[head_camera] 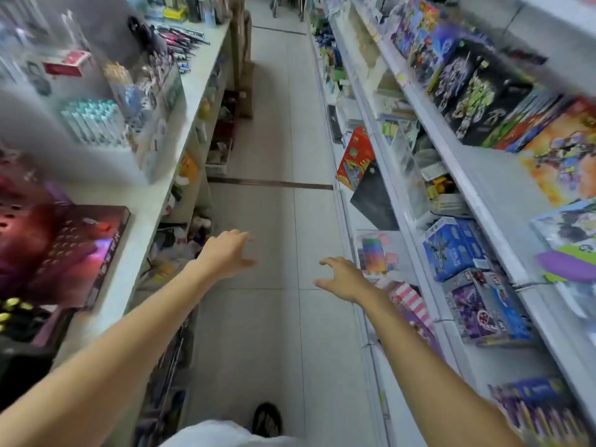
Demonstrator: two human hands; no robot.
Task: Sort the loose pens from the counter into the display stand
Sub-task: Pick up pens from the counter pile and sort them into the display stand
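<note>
I stand in a shop aisle with both arms stretched forward over the tiled floor. My left hand hangs empty with loosely spread fingers, just off the edge of the white counter on the left. My right hand is also empty, fingers relaxed, near the lower shelves on the right. A heap of loose dark and pink pens lies far up the counter. A clear display stand holding pens, among them teal-capped ones, sits on the counter nearer to me.
A dark red boxed item lies on the counter at near left. Open shelves under the counter hold small goods. White shelving on the right carries boxed toy sets. My sandalled foot stands on the floor.
</note>
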